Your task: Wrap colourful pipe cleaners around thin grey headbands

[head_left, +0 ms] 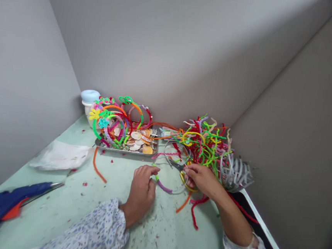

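Observation:
My left hand (143,186) is at the middle of the table, its fingers closed on the green end of a headband (164,188) partly wrapped in green and purple. The rest of that headband is a bare pale hoop. Beside its right side, my right hand (197,177) has its fingers on scissors (176,165) with dark blades and yellow handles, the blades pointing left. More bare hoops (178,142) lie just behind the blades. Whether the right fingers also touch the headband is unclear.
A metal tray (125,151) holds shells and decorated headbands (126,113). Colourful pipe cleaners (207,143) pile up at the right, beside grey hoops (236,171). A blue glue gun (13,204), a plastic bag (63,156) and a lidded jar (90,98) stand or lie left.

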The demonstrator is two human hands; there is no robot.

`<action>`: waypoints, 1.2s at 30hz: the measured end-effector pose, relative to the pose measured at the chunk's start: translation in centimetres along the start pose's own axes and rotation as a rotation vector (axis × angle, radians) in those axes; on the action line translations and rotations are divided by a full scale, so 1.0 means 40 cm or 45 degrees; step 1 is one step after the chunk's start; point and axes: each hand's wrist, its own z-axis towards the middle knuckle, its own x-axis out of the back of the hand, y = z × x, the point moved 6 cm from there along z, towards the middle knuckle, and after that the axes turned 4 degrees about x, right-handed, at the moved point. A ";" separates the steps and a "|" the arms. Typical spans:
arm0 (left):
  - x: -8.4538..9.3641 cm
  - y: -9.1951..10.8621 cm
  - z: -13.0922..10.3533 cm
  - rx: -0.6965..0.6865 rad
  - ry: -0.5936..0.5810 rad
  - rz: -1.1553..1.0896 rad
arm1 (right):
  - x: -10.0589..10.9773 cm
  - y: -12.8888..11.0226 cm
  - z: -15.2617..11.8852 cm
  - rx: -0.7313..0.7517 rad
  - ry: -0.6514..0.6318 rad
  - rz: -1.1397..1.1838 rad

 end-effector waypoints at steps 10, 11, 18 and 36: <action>-0.076 0.038 -0.031 -0.195 -0.528 0.067 | -0.037 -0.011 -0.005 0.098 -0.143 -0.122; -0.078 0.040 -0.033 -0.207 -0.551 0.075 | -0.037 -0.015 -0.004 0.111 -0.126 -0.191; -0.081 0.037 -0.033 -0.203 -0.558 0.077 | -0.003 -0.131 0.032 0.393 0.300 -0.603; -0.091 0.021 -0.037 -0.144 -0.581 0.078 | 0.134 -0.220 0.057 0.408 0.956 -1.001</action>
